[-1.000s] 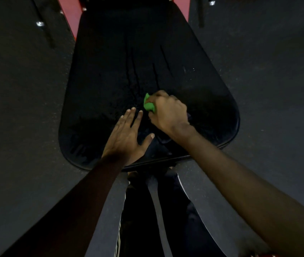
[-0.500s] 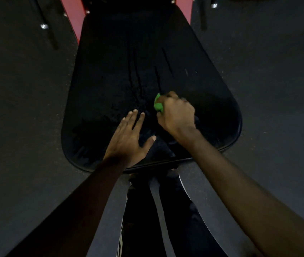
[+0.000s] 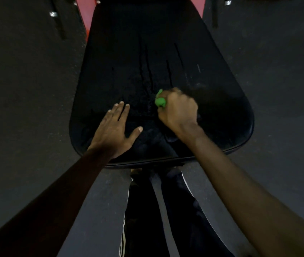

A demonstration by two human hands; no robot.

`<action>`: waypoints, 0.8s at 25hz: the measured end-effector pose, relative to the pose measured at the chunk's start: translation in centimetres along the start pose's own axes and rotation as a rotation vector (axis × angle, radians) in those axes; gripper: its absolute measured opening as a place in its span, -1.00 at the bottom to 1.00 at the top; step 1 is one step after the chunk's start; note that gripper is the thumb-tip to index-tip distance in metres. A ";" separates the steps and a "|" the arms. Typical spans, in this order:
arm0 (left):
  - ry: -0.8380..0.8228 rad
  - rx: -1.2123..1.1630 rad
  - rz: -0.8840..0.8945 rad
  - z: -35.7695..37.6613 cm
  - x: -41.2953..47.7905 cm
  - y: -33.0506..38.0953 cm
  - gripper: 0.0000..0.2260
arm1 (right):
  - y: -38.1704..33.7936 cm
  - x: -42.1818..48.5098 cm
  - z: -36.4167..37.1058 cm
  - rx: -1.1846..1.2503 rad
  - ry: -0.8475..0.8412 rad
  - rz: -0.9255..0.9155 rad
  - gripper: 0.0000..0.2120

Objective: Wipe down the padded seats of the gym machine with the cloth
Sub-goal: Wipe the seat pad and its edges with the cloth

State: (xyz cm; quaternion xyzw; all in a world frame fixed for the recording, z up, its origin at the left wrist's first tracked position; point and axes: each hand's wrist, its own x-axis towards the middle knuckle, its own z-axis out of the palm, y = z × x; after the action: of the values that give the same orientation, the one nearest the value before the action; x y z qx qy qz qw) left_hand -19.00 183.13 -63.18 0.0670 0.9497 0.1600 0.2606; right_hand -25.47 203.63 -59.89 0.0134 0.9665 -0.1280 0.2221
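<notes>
Green cloth point(image 3: 160, 102) in right hand point(image 3: 179, 110), left hand point(image 3: 113, 130) flat on padded seat point(image 3: 138, 43)

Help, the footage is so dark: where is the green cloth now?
In the head view the green cloth is bunched in the right hand, on the near middle of the black padded seat, just right of the flat left hand.

The head view is dim and underexposed, so the black padded vinyl seat point(image 3: 147, 52) sinks almost to solid black, with only a thin sheen along its near rim. The clenched right hand point(image 3: 179, 110) and the small bright green cloth point(image 3: 160, 102) are slightly motion-blurred. Wide-angle distortion stretches both forearms toward the lower corners.
</notes>
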 end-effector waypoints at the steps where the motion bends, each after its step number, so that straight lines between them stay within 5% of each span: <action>1: 0.008 -0.011 -0.002 0.1 0.0 0.0 -0.13 | -1.2 -1.2 0.5 0.020 -0.031 -0.087 -0.66; 4: 0.025 -0.039 -0.007 0.2 0.1 -0.1 -0.17 | -0.8 -1.3 0.6 0.003 -0.057 -0.182 -0.63; 10: 0.023 -0.062 -0.005 0.0 0.0 0.1 -0.24 | 3.0 2.5 -0.9 -0.044 0.078 0.154 -0.68; 16: 0.034 -0.070 0.003 0.0 0.2 0.2 -0.22 | -4.3 -1.8 1.9 0.039 -0.033 -0.143 -0.64; 20: 0.016 -0.082 0.013 0.0 0.1 -0.1 -0.23 | 1.3 2.1 -0.2 -0.069 0.022 0.044 -0.69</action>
State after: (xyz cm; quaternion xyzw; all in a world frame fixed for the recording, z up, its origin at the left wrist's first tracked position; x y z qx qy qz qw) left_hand -19.12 183.06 -63.23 0.0610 0.9441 0.2008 0.2544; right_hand -27.31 204.82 -60.96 0.0282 0.9722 -0.0896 0.2145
